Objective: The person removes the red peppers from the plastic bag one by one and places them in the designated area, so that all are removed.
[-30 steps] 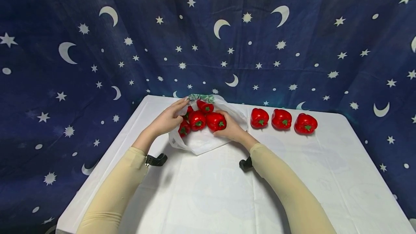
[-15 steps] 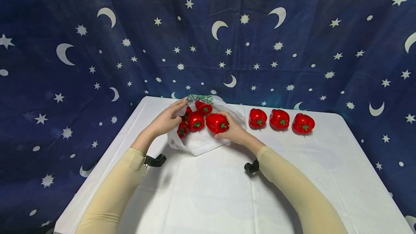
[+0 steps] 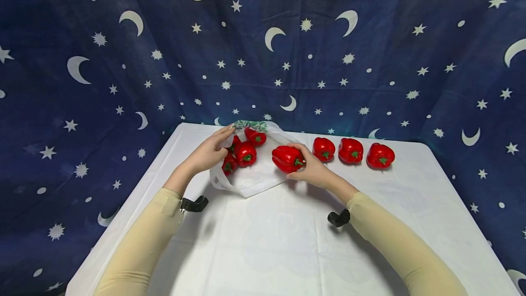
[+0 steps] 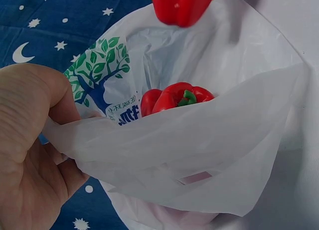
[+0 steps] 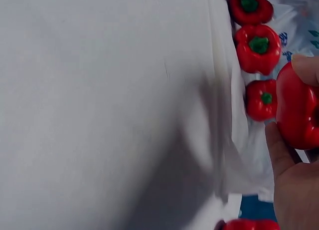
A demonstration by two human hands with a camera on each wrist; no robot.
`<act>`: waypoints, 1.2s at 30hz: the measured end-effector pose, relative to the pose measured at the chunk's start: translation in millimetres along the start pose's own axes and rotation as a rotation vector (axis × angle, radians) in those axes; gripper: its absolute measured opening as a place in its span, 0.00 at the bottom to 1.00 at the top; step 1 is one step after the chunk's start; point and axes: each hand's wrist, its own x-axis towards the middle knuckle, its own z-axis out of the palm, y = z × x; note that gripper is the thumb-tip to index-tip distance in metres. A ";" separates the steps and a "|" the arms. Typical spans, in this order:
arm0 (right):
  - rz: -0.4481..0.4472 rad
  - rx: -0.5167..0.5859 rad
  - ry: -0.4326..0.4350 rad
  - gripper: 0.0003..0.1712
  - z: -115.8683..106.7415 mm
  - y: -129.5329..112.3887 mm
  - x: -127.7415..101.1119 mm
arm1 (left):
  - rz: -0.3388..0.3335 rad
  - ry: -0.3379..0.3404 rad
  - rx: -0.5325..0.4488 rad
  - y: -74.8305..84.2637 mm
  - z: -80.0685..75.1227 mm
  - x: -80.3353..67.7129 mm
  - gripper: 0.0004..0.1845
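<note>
My right hand (image 3: 313,169) grips a red bell pepper (image 3: 287,158) with a green stem, over the right part of the bag's mouth. The white plastic bag (image 3: 263,181) lies open on its side, a green leaf print at its far edge. My left hand (image 3: 207,152) pinches the bag's left edge; in the left wrist view, thumb and fingers close on the plastic (image 4: 164,150). Several red peppers (image 3: 245,154) lie inside the bag, partly hidden by its near wall in the left wrist view. In the right wrist view, the held pepper (image 5: 297,108) sits between thumb and fingers.
Right of the bag, three red bell peppers stand in a row: one by my right hand (image 3: 323,150), a middle pepper (image 3: 350,150) and a far-right pepper (image 3: 380,155). A white cloth covers the table (image 3: 263,250). A dark blue star-patterned curtain (image 3: 246,35) hangs behind it.
My right hand has drawn the pepper away from the others in the bag, rightward toward the row. The left hand still holds the bag's edge in nearly the same place.
</note>
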 end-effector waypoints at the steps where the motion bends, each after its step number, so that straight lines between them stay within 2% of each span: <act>1: 0.006 0.005 0.003 0.54 -3.0 0.7 -2.5 | 0.001 0.000 0.001 -0.1 0.1 -0.1 0.38; 10: 0.028 0.014 0.031 0.57 -33.5 2.1 -23.8 | 0.003 -0.001 0.008 0.0 1.4 -0.2 0.38; 20: 0.100 -0.001 0.098 0.61 -63.0 4.7 -43.7 | -0.005 0.001 0.013 1.2 2.4 -1.7 0.38; 29: 0.082 0.077 0.180 0.63 -98.6 12.3 -68.2 | -0.016 0.001 0.016 2.4 2.8 -1.0 0.38; 36: 0.050 0.115 0.282 0.59 -130.5 24.7 -87.8 | -0.033 0.000 0.000 3.8 2.1 -2.0 0.38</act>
